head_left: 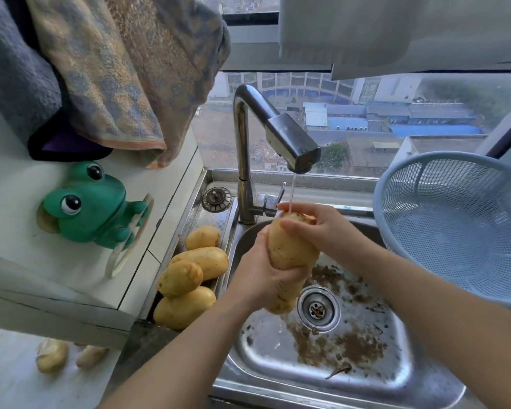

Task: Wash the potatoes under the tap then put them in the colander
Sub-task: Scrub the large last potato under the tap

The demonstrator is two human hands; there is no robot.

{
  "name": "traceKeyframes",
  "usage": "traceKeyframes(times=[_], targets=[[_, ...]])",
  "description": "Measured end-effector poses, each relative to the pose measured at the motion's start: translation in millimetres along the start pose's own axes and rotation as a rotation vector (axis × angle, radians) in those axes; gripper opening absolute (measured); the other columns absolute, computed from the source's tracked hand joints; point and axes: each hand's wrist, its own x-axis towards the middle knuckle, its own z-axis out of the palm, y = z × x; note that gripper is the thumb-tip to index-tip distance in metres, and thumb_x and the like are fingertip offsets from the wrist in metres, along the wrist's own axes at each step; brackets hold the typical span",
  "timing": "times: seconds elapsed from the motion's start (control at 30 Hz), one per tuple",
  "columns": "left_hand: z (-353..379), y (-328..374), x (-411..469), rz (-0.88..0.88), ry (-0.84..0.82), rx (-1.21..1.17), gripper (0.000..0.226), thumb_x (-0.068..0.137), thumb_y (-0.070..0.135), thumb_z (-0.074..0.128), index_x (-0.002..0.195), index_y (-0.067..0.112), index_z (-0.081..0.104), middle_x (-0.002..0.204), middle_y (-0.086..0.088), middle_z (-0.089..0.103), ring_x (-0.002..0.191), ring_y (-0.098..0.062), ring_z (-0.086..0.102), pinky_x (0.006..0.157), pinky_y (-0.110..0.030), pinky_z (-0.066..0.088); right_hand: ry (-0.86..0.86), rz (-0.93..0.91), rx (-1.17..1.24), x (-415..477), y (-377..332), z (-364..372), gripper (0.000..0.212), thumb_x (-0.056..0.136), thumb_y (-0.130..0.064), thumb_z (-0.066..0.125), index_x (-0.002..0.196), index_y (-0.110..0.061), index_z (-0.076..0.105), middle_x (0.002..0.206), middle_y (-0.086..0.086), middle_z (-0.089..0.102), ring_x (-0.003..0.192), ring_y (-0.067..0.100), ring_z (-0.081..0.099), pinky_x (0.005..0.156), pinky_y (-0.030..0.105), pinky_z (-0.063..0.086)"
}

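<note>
1. The sink (396,376), our landmark, has brown dirt spread over its floor.
2. Right of the sink, the blue colander (455,225) shows no potatoes inside, so by our judgement none are finished yet.
3. On the worktop ledge left of the sink, four potatoes (189,278) wait unwashed.
4. Over the sink, under the tap (281,134) stream, we hold one long potato (289,246).
5. Our left hand (257,278) has its grip wrapped around the potato's lower part; our right hand (319,228) clasps the top.
</note>
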Motion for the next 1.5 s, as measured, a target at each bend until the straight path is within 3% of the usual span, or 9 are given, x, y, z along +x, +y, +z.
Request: traceKeyframes(times=[0.2, 0.4, 0.53, 0.63, 0.77, 1.0, 1.2, 1.37, 1.5], targets=[[-0.7, -5.6, -2.3, 0.024, 0.040, 0.102, 0.094, 0.067, 0.038, 0.085, 0.142, 0.036, 0.028, 0.117, 0.007, 0.057, 0.100, -0.010, 0.058, 0.090, -0.028, 0.051, -0.101, 0.086, 0.347, 3.2, 5.0, -13.5, 0.022, 0.096, -0.024, 0.054, 0.097, -0.031, 0.076, 0.110, -0.001, 0.071, 0.107, 0.021, 0.061, 0.090, 0.041, 0.052], [8.2, -5.6, -3.5, 0.141, 0.112, 0.214, 0.101, 0.064, 0.041, 0.085, 0.146, 0.035, 0.025, 0.124, 0.007, 0.053, 0.105, -0.012, 0.055, 0.088, -0.029, 0.050, 0.170, 0.039, 0.035, 3.2, -1.8, 5.9, 0.016, 0.091, -0.040, 0.061, 0.103, -0.032, 0.067, 0.104, -0.005, 0.067, 0.101, 0.018, 0.062, 0.088, 0.035, 0.053], [2.0, -9.2, -0.9, 0.150, 0.123, 0.168, 0.100, 0.062, 0.038, 0.087, 0.144, 0.031, 0.031, 0.120, 0.004, 0.058, 0.102, -0.013, 0.057, 0.086, -0.027, 0.050, -0.012, -0.169, -0.279, -6.0, -1.0, -5.0, 0.062, 0.077, -0.037, 0.078, 0.132, -0.027, 0.049, 0.117, -0.007, 0.058, 0.104, 0.010, 0.057, 0.082, 0.017, 0.047], [5.1, -9.4, -2.8, 0.153, 0.143, 0.174, 0.103, 0.063, 0.041, 0.086, 0.146, 0.032, 0.027, 0.123, 0.006, 0.055, 0.104, -0.012, 0.056, 0.087, -0.031, 0.051, -0.068, -0.186, -0.214, -4.6, 0.2, -10.4, 0.060, 0.074, -0.045, 0.075, 0.127, -0.031, 0.050, 0.116, -0.012, 0.059, 0.104, 0.003, 0.057, 0.082, 0.014, 0.047], [11.7, -8.3, -5.4, 0.191, 0.172, 0.261, 0.103, 0.066, 0.042, 0.084, 0.149, 0.032, 0.023, 0.130, 0.008, 0.046, 0.108, -0.011, 0.050, 0.088, -0.030, 0.048, 0.176, -0.069, 0.020, 2.1, 0.1, 1.0, 0.007, 0.089, -0.032, 0.064, 0.093, -0.030, 0.069, 0.093, -0.008, 0.068, 0.089, 0.010, 0.062, 0.074, 0.025, 0.047], [7.9, -16.8, -5.0, 0.175, 0.140, 0.270, 0.102, 0.064, 0.044, 0.085, 0.146, 0.035, 0.024, 0.130, 0.008, 0.047, 0.106, -0.008, 0.049, 0.088, -0.026, 0.048, -0.171, 0.130, 0.321, -0.9, 1.3, -15.4, 0.020, 0.097, -0.019, 0.051, 0.106, -0.024, 0.068, 0.116, 0.008, 0.066, 0.107, 0.023, 0.062, 0.086, 0.034, 0.051], [13.8, -15.8, -7.0, 0.186, 0.140, 0.272, 0.103, 0.065, 0.040, 0.085, 0.147, 0.036, 0.024, 0.128, 0.009, 0.047, 0.108, -0.011, 0.051, 0.088, -0.030, 0.048, 0.007, 0.032, 0.033, -3.2, -1.8, -6.6, 0.011, 0.082, -0.033, 0.072, 0.093, -0.034, 0.069, 0.105, -0.003, 0.066, 0.098, 0.016, 0.063, 0.075, 0.027, 0.054], [9.7, -13.4, -2.4, 0.193, 0.117, 0.277, 0.102, 0.064, 0.040, 0.086, 0.146, 0.036, 0.025, 0.130, 0.009, 0.047, 0.107, -0.012, 0.052, 0.086, -0.031, 0.050, -0.274, 0.046, 0.105, -2.2, -1.4, -24.2, 0.043, 0.068, -0.031, 0.083, 0.108, -0.030, 0.066, 0.117, 0.004, 0.061, 0.106, 0.021, 0.062, 0.080, 0.031, 0.057], [14.0, -10.6, -2.4, 0.216, 0.139, 0.323, 0.103, 0.068, 0.039, 0.084, 0.149, 0.035, 0.021, 0.135, 0.007, 0.044, 0.114, -0.015, 0.051, 0.088, -0.030, 0.048, -0.103, 0.063, 0.131, 1.9, 0.6, -18.2, 0.019, 0.075, -0.037, 0.076, 0.092, -0.030, 0.074, 0.105, 0.003, 0.068, 0.101, 0.024, 0.064, 0.084, 0.040, 0.056]])
